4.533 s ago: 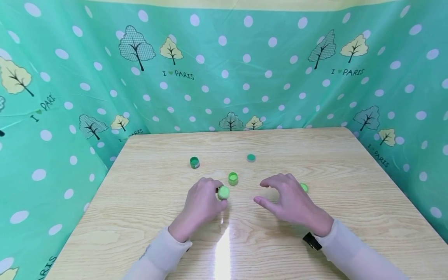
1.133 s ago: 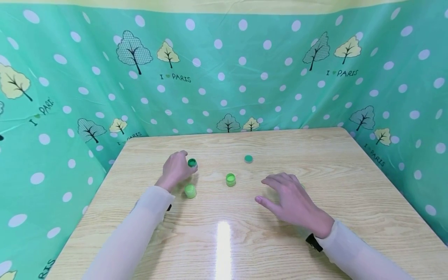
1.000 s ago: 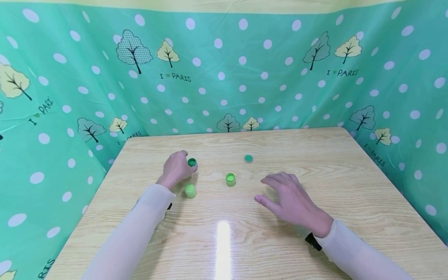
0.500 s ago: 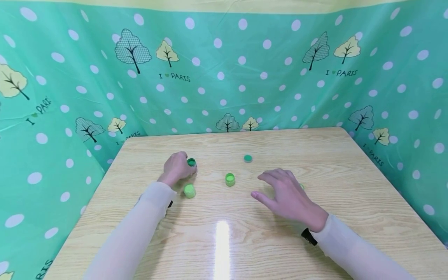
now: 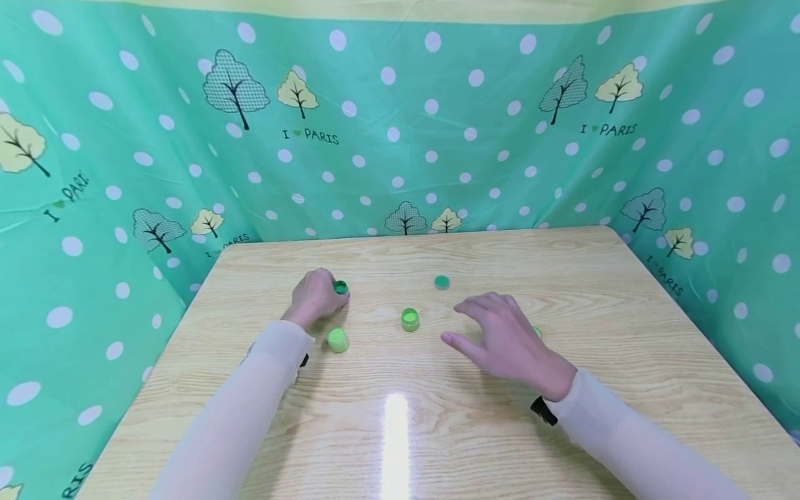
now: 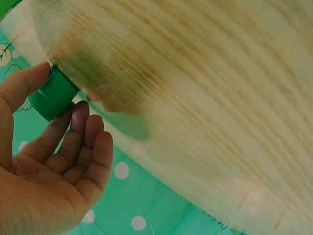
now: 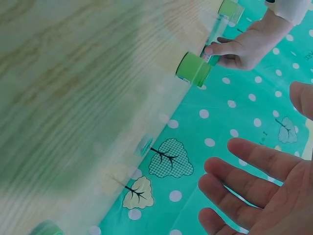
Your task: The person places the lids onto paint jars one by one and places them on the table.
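My left hand [image 5: 314, 297] pinches a small dark green paint jar [image 5: 340, 287] between thumb and fingers at the back left. The jar stands with its top uncovered, and the left wrist view shows the green jar [image 6: 54, 94] right at the table surface. My right hand [image 5: 500, 338] hovers over the table right of centre, fingers spread and holding nothing. A light green jar without lid [image 5: 410, 320] stands between the hands. In front of my left hand stands a lidded light green jar [image 5: 337, 340].
A dark green lid [image 5: 442, 282] lies on the wooden table [image 5: 475, 444] behind the middle jar. Behind my right hand shows part of a light green lid [image 5: 538, 332]. A dotted green curtain [image 5: 375, 104] hangs along the table's back and sides.
My left hand set the lidded light green jar down at left, then took hold of the dark green jar. Lately my right hand has shifted slightly left and away from me.
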Motion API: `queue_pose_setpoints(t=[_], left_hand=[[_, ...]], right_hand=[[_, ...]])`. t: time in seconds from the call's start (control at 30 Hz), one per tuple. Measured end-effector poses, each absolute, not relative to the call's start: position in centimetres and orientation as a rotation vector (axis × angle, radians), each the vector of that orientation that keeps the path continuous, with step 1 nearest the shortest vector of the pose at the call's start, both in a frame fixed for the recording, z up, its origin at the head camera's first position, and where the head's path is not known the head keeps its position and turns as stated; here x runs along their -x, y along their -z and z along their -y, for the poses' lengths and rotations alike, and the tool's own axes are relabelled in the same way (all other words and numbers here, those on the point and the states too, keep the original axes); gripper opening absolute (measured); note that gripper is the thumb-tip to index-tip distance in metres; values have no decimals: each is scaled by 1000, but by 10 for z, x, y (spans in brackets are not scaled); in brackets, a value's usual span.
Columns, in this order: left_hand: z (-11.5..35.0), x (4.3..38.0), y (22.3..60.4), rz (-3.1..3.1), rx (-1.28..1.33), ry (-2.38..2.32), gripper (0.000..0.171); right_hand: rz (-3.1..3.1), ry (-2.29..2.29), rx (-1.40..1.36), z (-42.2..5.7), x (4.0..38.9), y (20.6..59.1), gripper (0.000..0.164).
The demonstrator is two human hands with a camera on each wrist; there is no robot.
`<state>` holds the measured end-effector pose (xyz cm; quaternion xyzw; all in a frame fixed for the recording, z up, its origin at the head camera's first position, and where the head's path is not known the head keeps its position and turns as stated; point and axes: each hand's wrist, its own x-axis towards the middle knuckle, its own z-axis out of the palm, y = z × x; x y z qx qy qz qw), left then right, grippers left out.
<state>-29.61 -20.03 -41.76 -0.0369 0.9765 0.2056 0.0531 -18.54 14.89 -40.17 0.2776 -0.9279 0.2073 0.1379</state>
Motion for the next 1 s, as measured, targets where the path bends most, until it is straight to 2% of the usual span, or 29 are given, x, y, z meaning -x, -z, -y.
queue_pose_setpoints(t=[0.13, 0.33, 0.6, 1.0], left_hand=[[201, 294, 417, -2977, 112, -649, 24], [201, 290, 417, -2970, 91, -691, 29], [191, 279, 409, -2951, 24, -818, 22], [173, 261, 397, -2935, -55, -881, 32]], right_hand=[[2703, -587, -794, -146, 192, 401, 65], [2735, -574, -771, -144, 202, 398, 65], [2793, -570, -734, -143, 214, 396, 63], [2833, -561, -704, -138, 231, 394, 61]])
